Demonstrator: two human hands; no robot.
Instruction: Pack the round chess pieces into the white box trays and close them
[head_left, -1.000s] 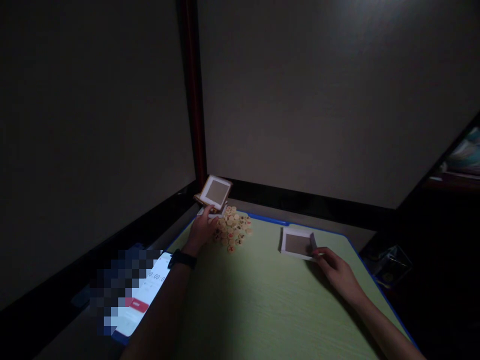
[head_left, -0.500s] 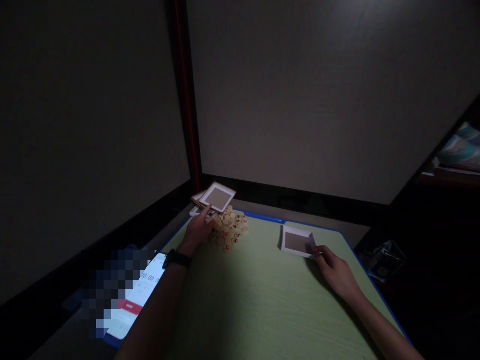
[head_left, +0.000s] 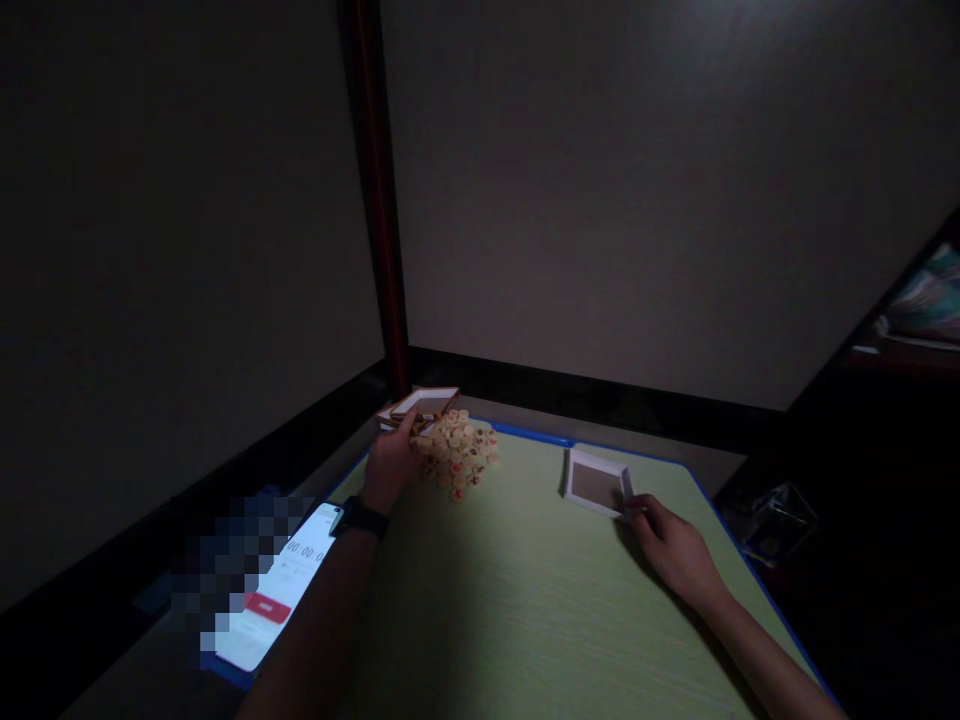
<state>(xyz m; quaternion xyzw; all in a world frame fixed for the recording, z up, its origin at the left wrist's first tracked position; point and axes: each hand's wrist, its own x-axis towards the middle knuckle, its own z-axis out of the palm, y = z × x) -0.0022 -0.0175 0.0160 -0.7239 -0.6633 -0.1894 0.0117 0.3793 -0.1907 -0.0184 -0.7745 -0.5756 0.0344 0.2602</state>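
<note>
My left hand (head_left: 391, 465), with a dark watch on its wrist, holds the near edge of a shallow box lid (head_left: 424, 401) over other flat box parts at the table's far left corner. Its thumb side and some fingers are partly hidden. Just right of this hand lies a heap of round wooden Chinese chess pieces (head_left: 457, 455), some showing red or black characters. My right hand (head_left: 670, 547) pinches the near right corner of a shallow white-walled box (head_left: 598, 483) with a brown inside, which sits open side up on the table.
The green table (head_left: 540, 600) has a blue rim. A phone (head_left: 281, 590) with a timer on its screen lies at the left edge, partly behind my left forearm. Walls stand behind and to the left. A clear container (head_left: 776, 525) stands beyond the right edge.
The lid in my left hand has come down from a raised tilt to lie flatter on the box parts. My right hand and its box have hardly moved.
</note>
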